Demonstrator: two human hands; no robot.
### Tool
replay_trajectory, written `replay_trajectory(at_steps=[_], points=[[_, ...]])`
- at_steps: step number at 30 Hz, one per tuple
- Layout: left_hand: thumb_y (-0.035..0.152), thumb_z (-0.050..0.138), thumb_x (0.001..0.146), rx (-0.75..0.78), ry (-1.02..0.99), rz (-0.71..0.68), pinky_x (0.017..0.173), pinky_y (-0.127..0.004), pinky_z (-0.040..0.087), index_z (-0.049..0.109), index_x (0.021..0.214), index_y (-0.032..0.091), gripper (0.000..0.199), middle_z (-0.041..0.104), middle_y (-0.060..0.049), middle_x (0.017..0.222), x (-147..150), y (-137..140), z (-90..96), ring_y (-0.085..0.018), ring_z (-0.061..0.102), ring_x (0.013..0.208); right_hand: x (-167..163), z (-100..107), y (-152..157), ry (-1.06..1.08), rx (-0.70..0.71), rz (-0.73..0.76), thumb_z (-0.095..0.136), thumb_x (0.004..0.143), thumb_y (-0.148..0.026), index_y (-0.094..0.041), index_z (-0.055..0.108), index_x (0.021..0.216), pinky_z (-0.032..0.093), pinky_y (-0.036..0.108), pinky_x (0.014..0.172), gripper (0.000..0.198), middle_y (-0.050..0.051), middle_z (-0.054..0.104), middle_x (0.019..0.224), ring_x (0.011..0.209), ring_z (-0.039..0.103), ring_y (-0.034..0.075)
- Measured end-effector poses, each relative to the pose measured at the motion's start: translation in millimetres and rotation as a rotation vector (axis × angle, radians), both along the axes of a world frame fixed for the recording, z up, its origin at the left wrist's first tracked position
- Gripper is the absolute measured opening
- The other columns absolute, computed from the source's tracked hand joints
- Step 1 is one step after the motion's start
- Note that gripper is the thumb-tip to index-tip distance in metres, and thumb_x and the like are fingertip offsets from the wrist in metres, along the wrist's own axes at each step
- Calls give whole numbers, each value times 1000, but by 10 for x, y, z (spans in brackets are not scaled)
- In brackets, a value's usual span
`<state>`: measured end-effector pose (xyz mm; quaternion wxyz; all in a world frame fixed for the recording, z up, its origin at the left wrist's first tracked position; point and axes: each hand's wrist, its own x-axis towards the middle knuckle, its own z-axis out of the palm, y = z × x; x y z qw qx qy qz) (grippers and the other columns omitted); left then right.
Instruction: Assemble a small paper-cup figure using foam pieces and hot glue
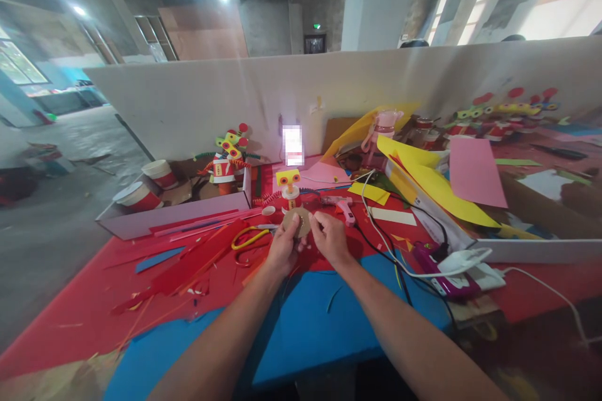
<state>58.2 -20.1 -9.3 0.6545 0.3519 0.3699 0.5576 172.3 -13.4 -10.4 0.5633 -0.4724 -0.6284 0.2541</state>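
Head view: we pinch brown cardboard disc [303, 220] in left hand [283, 249], thumb across its face, in front of paper-cup figure [288, 179] with yellow head. Right hand [332, 238] at disc's right edge, fingers curled; cannot tell whether they grip disc or something small. Step in hand, we judge: close two-handed work on disc. Next move calls for steady left pinch, fine right fingertips, and room from pink glue gun [347, 208] just beyond right hand and yellow-handled scissors [256, 239] at left.
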Motion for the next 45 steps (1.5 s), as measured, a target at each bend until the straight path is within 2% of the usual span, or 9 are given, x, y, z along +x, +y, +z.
replay_trajectory(at_steps=[4,7,16,21,25,29,32,38,45], points=[[52,67,73,44,-29,54,44,-21,43,54,83,17,39,52,7,46,-3,3,32,-5,40,34,4,-30,69,313,-142,19,44,85,-57,-22,34,57,25,25,45,46,-4,31,51,48,31,11],[50,69,72,59,-26,69,42,-20,43,54,81,16,38,52,7,46,-76,27,64,-4,37,33,49,-56,149,536,-292,185,51,79,-62,-21,46,63,28,23,42,44,-5,41,54,44,34,8],[42,77,65,2,94,-29,33,-16,34,61,80,11,38,57,4,51,-170,21,115,-2,35,32,75,-3,83,529,-504,528,52,76,-67,-20,51,67,33,21,42,48,-4,45,57,48,39,9],[38,76,67,-22,33,-141,33,-17,35,60,79,13,32,51,7,46,-191,0,132,-2,31,30,104,30,55,408,-432,537,59,75,-54,-21,43,62,24,21,39,39,-6,39,54,44,31,8],[37,73,69,-19,10,-188,34,-19,40,59,77,13,29,48,8,43,-196,-2,115,-2,27,29,119,55,36,213,-237,445,50,83,-50,-21,33,56,20,24,43,43,-6,30,51,45,28,8],[39,75,67,-2,116,-53,34,-19,42,59,81,13,33,54,5,49,-136,-11,102,-3,35,31,123,59,27,-17,-12,164,49,85,-43,-20,29,53,20,26,48,44,-5,28,51,49,28,10],[41,76,66,-2,127,34,36,-19,43,59,83,14,36,56,5,53,-95,-15,106,-4,38,33,123,28,59,76,-35,44,46,87,-47,-21,36,56,22,26,47,41,-5,31,50,48,30,10],[41,78,63,-41,85,-13,35,-18,41,60,83,13,39,57,5,52,-127,-3,121,-3,36,32,103,-14,132,435,-374,314,50,78,-64,-21,52,73,31,22,38,43,-7,39,51,39,33,8],[38,74,69,-19,49,-164,35,-19,40,59,80,13,31,47,8,41,-154,-24,133,-3,30,30,129,89,37,445,-469,593,61,75,-56,-21,44,67,20,19,34,40,-9,33,51,39,25,6]])
